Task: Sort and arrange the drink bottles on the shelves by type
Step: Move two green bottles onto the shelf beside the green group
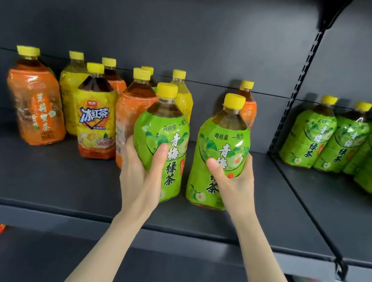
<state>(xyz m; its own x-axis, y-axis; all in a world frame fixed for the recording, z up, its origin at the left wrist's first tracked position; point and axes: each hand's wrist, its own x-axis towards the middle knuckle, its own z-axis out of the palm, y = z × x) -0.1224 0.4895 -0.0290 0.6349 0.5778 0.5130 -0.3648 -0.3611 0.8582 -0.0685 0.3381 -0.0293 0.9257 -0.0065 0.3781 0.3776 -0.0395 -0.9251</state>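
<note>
**Q:** Why is each bottle held as shown?

**A:** The left hand point(144, 171) wraps fingers and thumb round the left green-tea bottle point(158, 127). The right hand point(234, 182) clasps the right green-tea bottle point(225, 132) in the same way. Both bottles are upright, side by side but apart, near the middle of the shelf point(53, 183), labels facing out. A grip at mid-label, below the shoulder, plausibly steadies a full bottle for one-handed carrying. Whether the bases rest on the shelf or hang just above it cannot be told.

**Q:** What surrounds them, and what obstructs?

**A:** At 3 o'clock, in the neighbouring bay, stands the green-tea row point(311, 137) with matching labels, the likely destination. The slotted upright point(293, 96) at 2 o'clock lies between, and the bottles would probably have to pass in front of it. At 10 o'clock, orange-label bottles point(34, 99) and a yellow iced-tea bottle point(94, 117) stand mixed. One orange bottle sits just behind the left hand, near enough to be knocked.
</note>
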